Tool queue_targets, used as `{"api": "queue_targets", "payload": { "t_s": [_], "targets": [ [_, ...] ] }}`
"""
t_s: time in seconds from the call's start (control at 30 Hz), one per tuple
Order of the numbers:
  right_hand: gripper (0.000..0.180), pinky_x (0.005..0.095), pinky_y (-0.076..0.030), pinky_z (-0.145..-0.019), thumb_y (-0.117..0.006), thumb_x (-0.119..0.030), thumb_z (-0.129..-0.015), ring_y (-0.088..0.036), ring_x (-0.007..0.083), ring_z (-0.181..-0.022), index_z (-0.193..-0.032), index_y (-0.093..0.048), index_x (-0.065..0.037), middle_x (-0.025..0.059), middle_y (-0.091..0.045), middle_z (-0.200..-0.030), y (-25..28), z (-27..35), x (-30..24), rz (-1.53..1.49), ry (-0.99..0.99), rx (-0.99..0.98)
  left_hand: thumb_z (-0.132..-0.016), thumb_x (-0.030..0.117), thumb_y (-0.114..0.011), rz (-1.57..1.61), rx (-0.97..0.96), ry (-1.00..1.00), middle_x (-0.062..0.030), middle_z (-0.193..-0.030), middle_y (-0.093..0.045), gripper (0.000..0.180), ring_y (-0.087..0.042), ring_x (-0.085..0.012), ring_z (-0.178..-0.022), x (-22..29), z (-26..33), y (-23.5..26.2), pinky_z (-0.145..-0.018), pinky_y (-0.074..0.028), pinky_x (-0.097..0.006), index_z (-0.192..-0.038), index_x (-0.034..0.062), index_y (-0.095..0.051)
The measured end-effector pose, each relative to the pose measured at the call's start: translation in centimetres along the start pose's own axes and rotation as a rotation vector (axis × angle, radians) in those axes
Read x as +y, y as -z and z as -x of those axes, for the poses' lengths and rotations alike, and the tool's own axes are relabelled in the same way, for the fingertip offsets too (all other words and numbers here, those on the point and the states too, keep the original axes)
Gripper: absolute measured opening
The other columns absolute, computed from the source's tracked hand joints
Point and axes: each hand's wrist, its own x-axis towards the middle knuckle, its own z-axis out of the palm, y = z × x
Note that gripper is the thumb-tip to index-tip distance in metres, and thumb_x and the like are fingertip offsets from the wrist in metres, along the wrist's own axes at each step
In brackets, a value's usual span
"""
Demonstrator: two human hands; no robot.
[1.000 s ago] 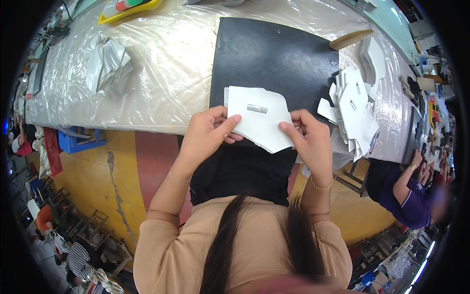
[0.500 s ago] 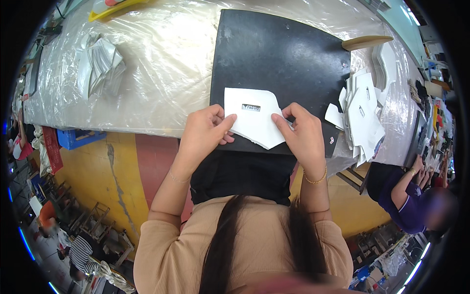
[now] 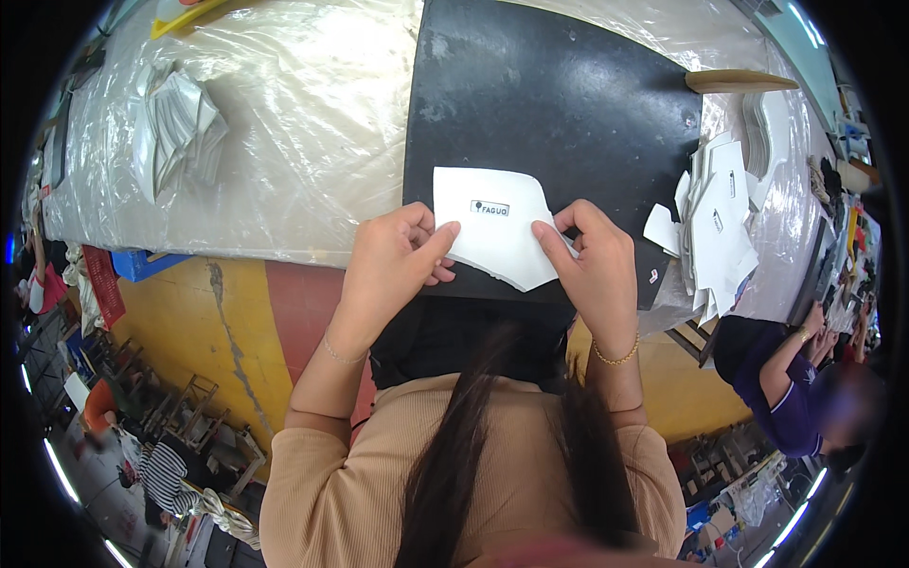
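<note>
Labelled face of the white piece (image 3: 492, 241) comes clear

A second ago a pale glare washed over the small label (image 3: 490, 208); now its dark print stands out on a light ground. A strip that showed past the piece's left edge has also gone from sight. For the work in hand, that leaves the labelled face plain to see.

The piece is held over the near part of the black board (image 3: 549, 104); whether it touches the board, I cannot tell. The left hand (image 3: 398, 251) has its fingers clamped on the left edge, thumb on top; the right hand (image 3: 597, 251) pinches the right edge likewise. Neither grip has visibly changed.

The stack of white pieces (image 3: 715, 222) and the wooden tool (image 3: 743, 81) sit farther right in view than before (probably the head moving, since the board's right edge shifted too).
</note>
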Motion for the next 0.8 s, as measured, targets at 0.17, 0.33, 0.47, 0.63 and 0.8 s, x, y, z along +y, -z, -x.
{"api": "queue_targets", "payload": {
  "t_s": [0.17,0.33,0.47,0.63,0.8],
  "targets": [
    [0.021,0.0339,-0.049,-0.052,-0.073,-0.013,-0.085,-0.062,0.0263,-0.061,-0.080,-0.057,0.000,0.0118,-0.062,-0.077,-0.05,0.00,-0.07,0.014,-0.002,0.001,-0.094,0.018,-0.067,-0.014,0.004,0.003,-0.0107,-0.071,-0.069,0.024,-0.068,-0.0134,-0.058,0.03,0.01,-0.04,-0.050,-0.052,-0.021,-0.083,-0.0024,-0.061],
    [0.021,0.0331,-0.049,-0.053,-0.072,-0.012,-0.085,-0.062,0.0255,-0.061,-0.080,-0.056,0.000,0.0112,-0.062,-0.078,-0.14,-0.05,-0.06,0.030,0.020,0.005,-0.094,0.017,-0.067,-0.030,0.007,-0.005,-0.0110,-0.070,-0.068,0.024,-0.068,-0.0137,-0.058,-0.18,-0.07,-0.05,-0.050,-0.053,-0.022,-0.082,-0.0027,-0.061],
    [0.021,0.0328,-0.049,-0.053,-0.073,-0.012,-0.085,-0.062,0.0249,-0.061,-0.081,-0.056,0.000,0.0109,-0.062,-0.077,-0.16,-0.10,-0.08,0.036,0.034,0.012,-0.094,0.017,-0.068,-0.038,0.010,-0.019,-0.0107,-0.070,-0.068,0.025,-0.068,-0.0136,-0.058,-0.33,-0.09,-0.10,-0.050,-0.053,-0.022,-0.081,-0.0027,-0.060],
    [0.021,0.0325,-0.049,-0.052,-0.073,-0.012,-0.085,-0.062,0.0240,-0.061,-0.081,-0.056,-0.001,0.0106,-0.062,-0.078,-0.19,-0.08,-0.12,0.045,0.016,0.006,-0.093,0.017,-0.068,-0.054,0.012,-0.030,-0.0100,-0.070,-0.068,0.025,-0.068,-0.0130,-0.058,-0.36,-0.03,-0.10,-0.050,-0.053,-0.021,-0.081,-0.0023,-0.060],
    [0.021,0.0319,-0.048,-0.052,-0.073,-0.012,-0.085,-0.062,0.0233,-0.060,-0.080,-0.056,-0.001,0.0102,-0.062,-0.078,-0.30,-0.07,-0.04,0.057,0.025,0.009,-0.093,0.018,-0.069,-0.061,0.019,-0.044,-0.0091,-0.069,-0.068,0.025,-0.068,-0.0122,-0.058,-0.40,0.07,-0.14,-0.050,-0.052,-0.021,-0.080,-0.0017,-0.059]
  ]
}}
